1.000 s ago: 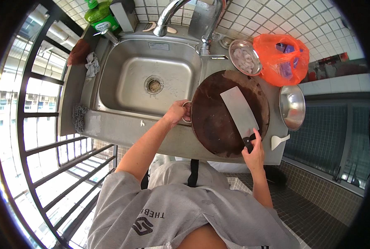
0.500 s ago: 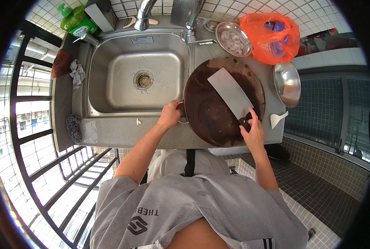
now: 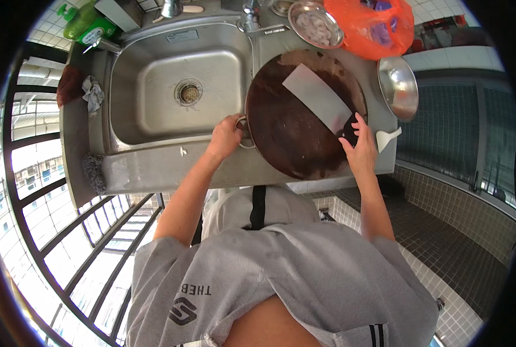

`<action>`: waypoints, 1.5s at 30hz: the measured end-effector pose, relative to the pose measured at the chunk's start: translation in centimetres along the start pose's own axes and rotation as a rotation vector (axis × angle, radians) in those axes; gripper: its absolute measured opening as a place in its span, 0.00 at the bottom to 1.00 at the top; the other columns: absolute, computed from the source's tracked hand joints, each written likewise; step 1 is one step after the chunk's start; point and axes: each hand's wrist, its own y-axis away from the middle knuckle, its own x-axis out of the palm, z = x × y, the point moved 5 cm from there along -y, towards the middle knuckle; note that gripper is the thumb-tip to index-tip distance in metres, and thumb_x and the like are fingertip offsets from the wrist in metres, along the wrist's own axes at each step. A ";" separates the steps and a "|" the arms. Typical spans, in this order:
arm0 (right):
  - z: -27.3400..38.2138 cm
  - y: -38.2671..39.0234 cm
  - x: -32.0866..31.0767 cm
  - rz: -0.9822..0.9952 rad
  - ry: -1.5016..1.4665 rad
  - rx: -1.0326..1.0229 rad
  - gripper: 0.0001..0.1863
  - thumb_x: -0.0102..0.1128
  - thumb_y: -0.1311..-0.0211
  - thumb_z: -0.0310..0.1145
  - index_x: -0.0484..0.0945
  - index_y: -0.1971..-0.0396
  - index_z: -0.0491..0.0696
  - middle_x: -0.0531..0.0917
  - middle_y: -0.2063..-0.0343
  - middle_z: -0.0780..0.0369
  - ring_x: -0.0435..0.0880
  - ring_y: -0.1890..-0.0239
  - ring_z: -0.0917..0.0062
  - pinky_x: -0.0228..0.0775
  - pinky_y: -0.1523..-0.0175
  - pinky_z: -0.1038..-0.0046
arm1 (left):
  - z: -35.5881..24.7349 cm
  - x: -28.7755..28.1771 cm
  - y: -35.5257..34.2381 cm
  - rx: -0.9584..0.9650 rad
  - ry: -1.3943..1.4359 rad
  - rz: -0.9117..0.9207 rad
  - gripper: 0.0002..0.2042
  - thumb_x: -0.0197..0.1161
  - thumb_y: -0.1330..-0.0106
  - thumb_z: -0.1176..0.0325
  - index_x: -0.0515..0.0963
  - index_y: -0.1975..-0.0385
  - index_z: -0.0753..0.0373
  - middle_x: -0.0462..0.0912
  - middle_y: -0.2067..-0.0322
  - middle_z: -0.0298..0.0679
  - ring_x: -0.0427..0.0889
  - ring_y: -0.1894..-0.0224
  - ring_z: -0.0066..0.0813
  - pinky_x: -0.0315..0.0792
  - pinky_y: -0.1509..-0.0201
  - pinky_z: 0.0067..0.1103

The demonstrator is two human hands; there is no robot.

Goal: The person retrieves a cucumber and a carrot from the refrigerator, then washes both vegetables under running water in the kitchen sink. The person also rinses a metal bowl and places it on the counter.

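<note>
A round dark chopping board point(image 3: 287, 133) lies on the counter right of the sink, with a broad cleaver point(image 3: 316, 98) flat on it. My left hand point(image 3: 226, 136) is closed on the metal loop handle point(image 3: 243, 140) at the board's left side. My right hand point(image 3: 359, 144) has its fingers apart around the cleaver's black handle point(image 3: 346, 128), at the board's right; whether they touch it is unclear. Beside them is a white scoop point(image 3: 387, 139).
Steel sink point(image 3: 119, 115) at left; soap bottle point(image 3: 84, 26), cloth point(image 3: 93, 92) and scrubber point(image 3: 93, 173) around it. Behind the board, a bowl of pale pieces point(image 3: 316, 26) and orange bag point(image 3: 368, 23); steel bowl point(image 3: 397, 87) at right. Black railing point(image 3: 32, 202) along the left.
The view has shifted, so the counter sits higher in frame. My right fingers have loosened and spread on the cleaver's handle. My left hand stays at the board's loop.
</note>
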 end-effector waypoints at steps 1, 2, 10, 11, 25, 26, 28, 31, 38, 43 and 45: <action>1.0 -0.7 -0.2 -0.045 -0.024 -0.047 0.37 0.65 0.52 0.26 0.61 0.40 0.52 0.75 0.55 0.59 0.76 0.56 0.65 0.69 0.51 0.66 | -0.2 -0.3 0.2 0.003 -0.024 -0.021 0.21 0.52 0.47 0.79 0.73 0.50 0.65 0.81 0.68 0.45 0.80 0.65 0.35 0.73 0.58 0.25; 1.9 -1.7 -0.1 -0.068 -0.039 -0.024 0.36 0.65 0.50 0.27 0.61 0.40 0.51 0.76 0.53 0.58 0.76 0.54 0.65 0.68 0.50 0.66 | -0.4 -0.8 0.5 0.007 -0.049 -0.044 0.21 0.54 0.46 0.78 0.73 0.50 0.64 0.81 0.68 0.45 0.79 0.66 0.34 0.73 0.58 0.25; 15.6 -15.1 5.2 -0.211 -0.079 -0.716 0.29 0.61 0.47 0.29 0.62 0.44 0.46 0.73 0.49 0.53 0.71 0.47 0.59 0.63 0.43 0.63 | -0.4 -8.7 -1.7 -0.328 0.981 -0.220 0.18 0.50 0.33 0.66 0.69 0.48 0.71 0.77 0.59 0.44 0.77 0.61 0.32 0.73 0.52 0.24; 16.5 -16.5 6.0 -0.216 -0.029 -0.710 0.29 0.61 0.47 0.29 0.62 0.44 0.45 0.72 0.49 0.52 0.70 0.47 0.59 0.62 0.42 0.63 | -0.8 -9.8 -2.8 -0.345 1.162 -0.209 0.18 0.45 0.30 0.67 0.65 0.46 0.73 0.73 0.55 0.52 0.76 0.54 0.42 0.73 0.47 0.30; 24.9 -14.3 14.4 0.277 -1.003 -0.193 0.12 0.48 0.35 0.30 0.73 0.55 0.42 0.81 0.62 0.58 0.82 0.61 0.68 0.73 0.57 0.70 | -0.6 -14.2 -11.6 -0.281 1.586 -0.378 0.14 0.41 0.30 0.68 0.68 0.53 0.72 0.75 0.57 0.51 0.77 0.57 0.44 0.76 0.51 0.31; 26.2 -14.3 16.1 0.438 -1.328 0.058 0.11 0.49 0.36 0.28 0.74 0.58 0.41 0.81 0.65 0.58 0.82 0.61 0.71 0.74 0.58 0.73 | -0.2 -14.2 -11.3 -0.265 1.484 -0.350 0.14 0.41 0.30 0.68 0.69 0.54 0.71 0.76 0.58 0.48 0.78 0.58 0.41 0.76 0.53 0.29; 29.3 -14.1 19.4 0.644 -1.723 0.454 0.08 0.52 0.39 0.25 0.75 0.63 0.39 0.80 0.70 0.59 0.80 0.66 0.76 0.74 0.63 0.78 | 0.8 -14.6 -10.5 -0.279 1.666 -0.471 0.13 0.42 0.30 0.66 0.72 0.57 0.67 0.77 0.59 0.43 0.78 0.59 0.37 0.75 0.53 0.29; 33.1 -16.2 22.0 0.761 -1.949 0.556 0.05 0.57 0.44 0.23 0.75 0.68 0.38 0.78 0.75 0.61 0.76 0.76 0.81 0.70 0.73 0.83 | 1.2 -15.4 -8.9 -0.291 1.689 -0.542 0.14 0.39 0.30 0.63 0.73 0.59 0.62 0.77 0.58 0.39 0.76 0.55 0.35 0.70 0.48 0.33; 34.6 -18.4 23.7 0.736 -1.507 0.327 0.13 0.63 0.46 0.37 0.74 0.77 0.43 0.68 0.85 0.68 0.61 0.85 0.84 0.51 0.82 0.79 | 0.2 -17.5 -5.7 -0.344 1.503 -0.376 0.20 0.36 0.28 0.57 0.69 0.53 0.66 0.74 0.54 0.44 0.73 0.51 0.43 0.67 0.44 0.37; 33.9 -18.4 23.5 0.591 -1.219 0.222 0.14 0.65 0.55 0.34 0.66 0.86 0.52 0.63 0.86 0.71 0.58 0.83 0.82 0.50 0.78 0.72 | 1.3 -17.9 -3.9 -0.338 1.424 -0.314 0.23 0.36 0.28 0.56 0.65 0.46 0.69 0.70 0.48 0.48 0.71 0.47 0.47 0.67 0.44 0.39; 33.7 -18.8 23.0 0.498 -1.130 0.119 0.15 0.66 0.59 0.32 0.64 0.88 0.52 0.62 0.87 0.71 0.58 0.82 0.82 0.49 0.79 0.71 | 2.2 -17.5 -3.3 -0.392 1.393 -0.321 0.23 0.36 0.28 0.57 0.64 0.44 0.69 0.70 0.47 0.48 0.70 0.46 0.47 0.68 0.45 0.39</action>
